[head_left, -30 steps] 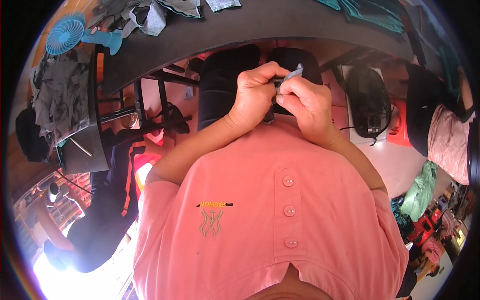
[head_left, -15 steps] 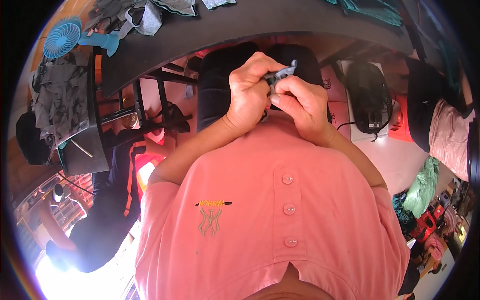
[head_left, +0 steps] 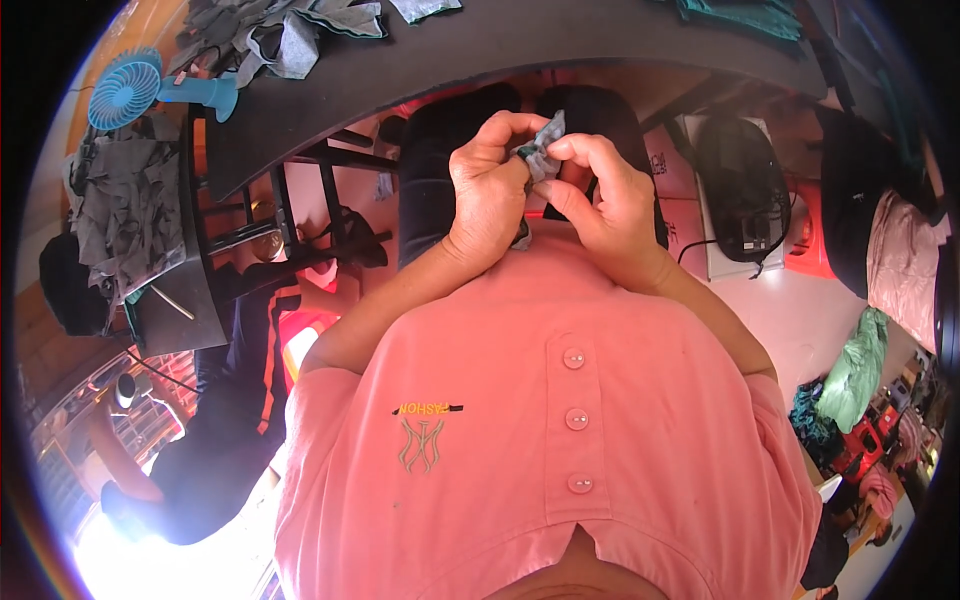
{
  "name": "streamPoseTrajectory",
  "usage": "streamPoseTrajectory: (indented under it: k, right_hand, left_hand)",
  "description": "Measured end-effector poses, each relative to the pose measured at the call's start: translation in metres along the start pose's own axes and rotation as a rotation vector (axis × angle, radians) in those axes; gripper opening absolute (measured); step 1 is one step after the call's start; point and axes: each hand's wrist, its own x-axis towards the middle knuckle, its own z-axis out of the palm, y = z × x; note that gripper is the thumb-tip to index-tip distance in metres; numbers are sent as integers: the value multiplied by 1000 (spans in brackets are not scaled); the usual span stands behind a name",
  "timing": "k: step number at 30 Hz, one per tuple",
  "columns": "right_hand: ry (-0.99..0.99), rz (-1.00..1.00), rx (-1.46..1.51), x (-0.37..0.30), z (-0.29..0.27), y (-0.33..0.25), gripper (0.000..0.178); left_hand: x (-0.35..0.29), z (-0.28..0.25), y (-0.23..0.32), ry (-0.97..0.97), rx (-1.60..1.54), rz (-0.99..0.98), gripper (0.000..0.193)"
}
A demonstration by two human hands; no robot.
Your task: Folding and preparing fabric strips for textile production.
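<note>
From the head view I log a small cloth [head_left: 541, 150] between the wearer's hands, above the dark trousers [head_left: 427, 170] and just beyond the pink shirt [head_left: 510, 390]. Its long axis runs obliquely: the narrow free tip points away from the wearer, leaning right, and the bunched end sits low at the left hand [head_left: 490, 185]. Appearance: grey-blue, crumpled, folded on itself, with a darker greenish patch near the left fingers. Left fingers curl closed and pinch the bunched end. Right hand [head_left: 608, 205]: thumb and forefinger stand apart in a loose curve, tips at the cloth's right side; whether they press on it, I cannot tell. (A grey scrap [head_left: 521, 238] shows below the left hand; same piece or another, unclear to me.)
</note>
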Motion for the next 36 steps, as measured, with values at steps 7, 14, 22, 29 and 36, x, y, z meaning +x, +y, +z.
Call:
streamPoseTrajectory:
  k: [7,14,22,29,36]
  right_hand:
    - [112,43,78,0,2,1,27]
    - [77,31,132,2,3,6,11]
    - [-73,125,282,1,-8,5,8]
    - [-73,56,195,0,-15,-3,7]
    - [-102,144,284,-3,-23,-2,5]
  left_hand:
    - [2,-1,-5,4,118,75,32]
    - [-1,6,4,-54,181,96,34]
    - [0,-2,-7,-144,318,314,36]
    - [-3,-9,-3,-278,440,399,33]
    - [-1,-1,-2,-320,543,635,42]
